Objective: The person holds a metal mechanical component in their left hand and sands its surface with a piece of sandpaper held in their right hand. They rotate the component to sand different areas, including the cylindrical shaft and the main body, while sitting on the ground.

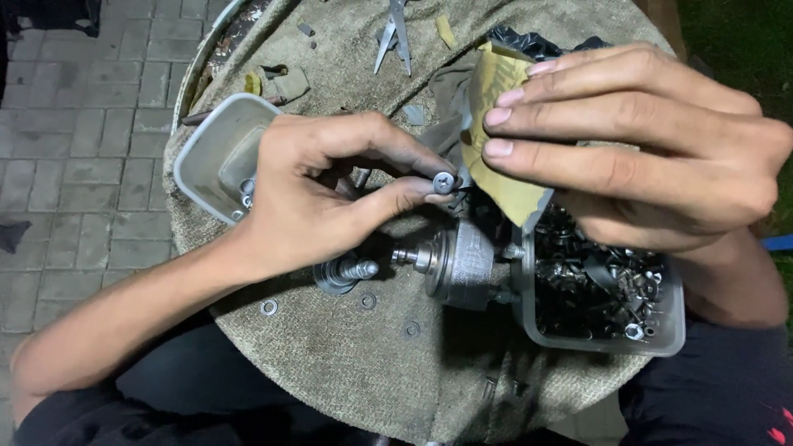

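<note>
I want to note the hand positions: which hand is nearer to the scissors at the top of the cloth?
Right. The right hand, holding sandpaper, is just right of the scissors; the left hand, pinching a screw, sits lower, farther away.

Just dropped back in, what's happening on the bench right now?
The left hand pinches a small screw by its head end between thumb and forefinger. The right hand presses a folded piece of yellow sandpaper against the screw's tip. Below them, a metal motor part lies on the cloth-covered round table, beside a clear tub of hardware.
</note>
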